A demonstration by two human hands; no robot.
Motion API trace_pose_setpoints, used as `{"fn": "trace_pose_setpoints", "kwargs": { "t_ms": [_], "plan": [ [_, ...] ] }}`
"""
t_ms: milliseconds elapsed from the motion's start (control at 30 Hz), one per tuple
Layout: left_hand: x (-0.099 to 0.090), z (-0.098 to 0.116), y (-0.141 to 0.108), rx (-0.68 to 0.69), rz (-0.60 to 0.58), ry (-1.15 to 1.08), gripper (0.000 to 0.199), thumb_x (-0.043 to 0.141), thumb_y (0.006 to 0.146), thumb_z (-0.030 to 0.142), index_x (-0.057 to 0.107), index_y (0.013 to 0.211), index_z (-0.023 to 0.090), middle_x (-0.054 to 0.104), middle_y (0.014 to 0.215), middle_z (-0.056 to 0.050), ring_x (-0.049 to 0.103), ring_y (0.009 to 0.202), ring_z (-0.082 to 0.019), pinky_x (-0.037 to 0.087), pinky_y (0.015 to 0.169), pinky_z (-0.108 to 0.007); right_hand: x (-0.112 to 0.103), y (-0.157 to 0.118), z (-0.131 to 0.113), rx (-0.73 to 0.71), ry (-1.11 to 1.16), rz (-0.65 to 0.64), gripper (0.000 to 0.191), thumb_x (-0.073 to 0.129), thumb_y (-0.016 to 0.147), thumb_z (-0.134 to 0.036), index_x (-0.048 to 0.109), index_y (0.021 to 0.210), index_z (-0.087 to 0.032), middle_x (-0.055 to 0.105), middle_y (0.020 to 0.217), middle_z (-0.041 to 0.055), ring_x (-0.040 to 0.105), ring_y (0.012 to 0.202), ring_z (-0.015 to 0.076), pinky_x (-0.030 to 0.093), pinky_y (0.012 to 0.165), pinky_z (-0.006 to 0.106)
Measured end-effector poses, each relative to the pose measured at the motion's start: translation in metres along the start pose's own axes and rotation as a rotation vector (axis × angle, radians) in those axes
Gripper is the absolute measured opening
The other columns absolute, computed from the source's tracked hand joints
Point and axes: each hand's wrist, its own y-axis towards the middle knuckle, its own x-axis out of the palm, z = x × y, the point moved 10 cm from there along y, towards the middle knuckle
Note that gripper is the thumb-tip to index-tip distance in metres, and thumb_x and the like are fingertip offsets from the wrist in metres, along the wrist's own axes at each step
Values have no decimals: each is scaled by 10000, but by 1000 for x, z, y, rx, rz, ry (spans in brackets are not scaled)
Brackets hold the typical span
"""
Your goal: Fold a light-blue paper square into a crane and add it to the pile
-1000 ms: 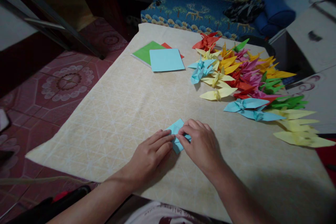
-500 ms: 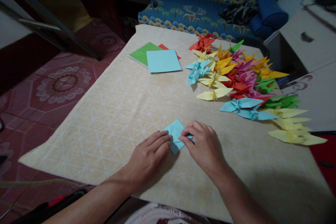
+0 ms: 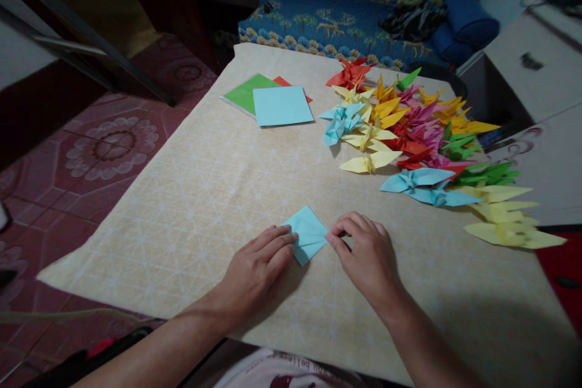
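Observation:
A light blue folded origami paper [image 3: 309, 234] lies on the table in front of me, a small diamond shape with crease lines running to its right corner. My left hand [image 3: 266, 257] rests over its left corner, fingers close together and holding it down against the cloth. At the opposite corner, my right hand [image 3: 364, 248] pinches the tip between thumb and index finger. The left corner is hidden under my left fingers.
A pale patterned tablecloth [image 3: 191, 206] covers the table. Farther back lie flat squares of blue paper [image 3: 284, 107], green paper [image 3: 248, 94] and red paper [image 3: 282, 81]. Many-coloured folded paper cranes [image 3: 409, 145] crowd the right side. Behind is a blue patterned sofa [image 3: 318, 18].
My right hand has moved slightly right, drawing the paper's flap out to the right corner, so the diamond now looks whole. My left hand stays in place.

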Motion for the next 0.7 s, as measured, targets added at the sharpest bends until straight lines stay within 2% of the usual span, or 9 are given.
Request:
{"fn": "trace_pose_setpoints", "kwargs": {
  "t_ms": [133,200,267,300,367,467,567,700],
  "plan": [
    [-1,2,1,17,8,21,199,521,899,79,625,1065,114,682,1214,-106,572,1223,-263,511,1038,-428,-9,-8,10,-9,0,72,138,701,819,-205,591,738,-226,644,819,-6,604,827,206,391,773,354],
    [-1,4,2,27,8,30,201,521,902,86,622,1074,110,684,1208,-107,580,1214,-265,513,1035,-428,-19,-14,2,-39,16,163,106,665,843,-200,610,755,-220,649,825,14,610,834,210,413,778,358],
    [-2,6,3,32,13,37,208,516,905,92,621,1082,116,683,1209,-107,581,1213,-264,511,1037,-432,-25,-22,-19,-104,33,230,77,596,891,-197,645,833,-213,675,874,42,620,884,220,430,816,372],
    [-3,6,3,31,20,39,205,513,907,95,623,1078,120,685,1205,-107,582,1213,-263,511,1037,-433,-23,-26,-34,-156,39,225,98,565,916,-207,662,922,-209,696,938,55,626,933,222,431,865,382],
    [-5,6,3,25,31,38,191,516,909,112,628,1062,125,692,1184,-113,584,1212,-266,517,1029,-436,-12,-33,-65,-259,6,157,265,502,964,-262,614,1184,-164,689,1172,94,597,1120,235,357,1034,423],
    [-5,7,3,27,19,33,220,520,911,133,619,1106,112,696,1165,-127,582,1216,-271,519,1028,-439,12,-42,-89,-333,-124,23,552,443,980,-452,447,1407,-101,496,1462,140,421,1363,268,222,1141,466],
    [-4,6,2,23,7,32,215,508,912,115,624,1093,109,695,1173,-121,581,1215,-272,510,1038,-445,27,-51,-79,-334,-238,-64,730,401,952,-586,348,1473,-78,358,1542,158,317,1430,286,161,1153,498],
    [-3,4,2,18,-1,25,184,509,907,95,631,1044,112,691,1194,-110,582,1208,-273,519,1025,-434,27,-60,-44,-272,-326,-98,768,362,958,-596,229,1525,-96,271,1575,159,265,1450,308,117,1138,556]
  ]
}}
